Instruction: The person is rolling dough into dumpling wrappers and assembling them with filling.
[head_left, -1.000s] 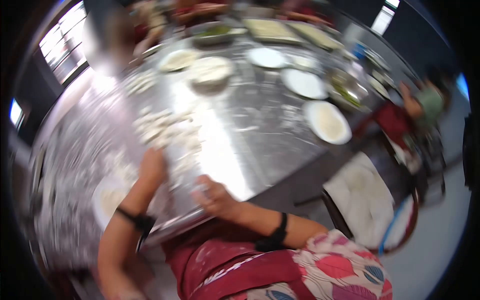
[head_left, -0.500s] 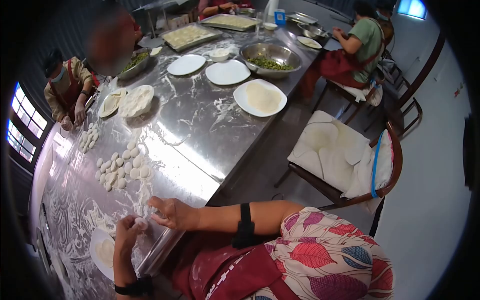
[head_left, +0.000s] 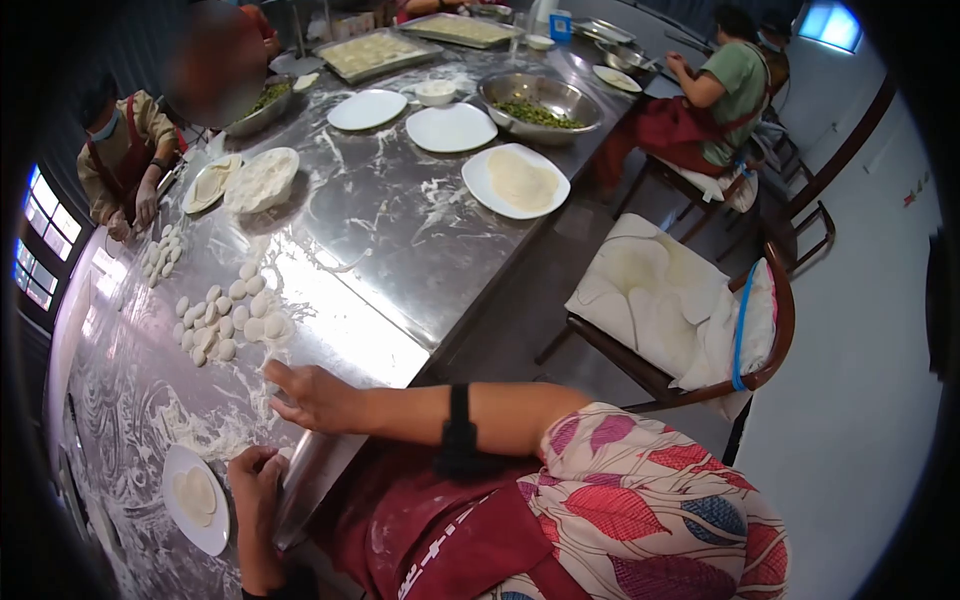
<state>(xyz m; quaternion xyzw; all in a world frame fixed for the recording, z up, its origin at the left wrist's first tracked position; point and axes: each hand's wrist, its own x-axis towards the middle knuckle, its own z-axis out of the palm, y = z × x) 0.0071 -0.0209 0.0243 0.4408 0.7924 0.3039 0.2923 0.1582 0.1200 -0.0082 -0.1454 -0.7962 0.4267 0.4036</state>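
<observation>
My left hand (head_left: 257, 478) is at the table's near edge with fingers pinched; a bit of white dough (head_left: 285, 454) shows at its fingertips, mostly hidden. Just beyond it, my right hand (head_left: 315, 397) hovers over the floured metal table (head_left: 350, 225), fingers bent but apart, with nothing visible between them. To the left of my left hand, a white plate (head_left: 217, 528) bears thin round dough wrappers (head_left: 194, 497). Farther along lie several small flattened dough pieces (head_left: 210, 322).
Beyond are a bowl of flour (head_left: 262, 182), a plate with pale powder (head_left: 520, 180), two bare white plates (head_left: 450, 128), a steel bowl of green filling (head_left: 540, 108) and trays (head_left: 375, 55). Co-workers sit at left (head_left: 130, 160) and right (head_left: 735, 90). A cushioned chair (head_left: 650, 300) stands at right.
The view has shifted slightly, so the table items appear a little farther left and up. The dough at my left hand shows less now. My right hand remains with its fingers apart.
</observation>
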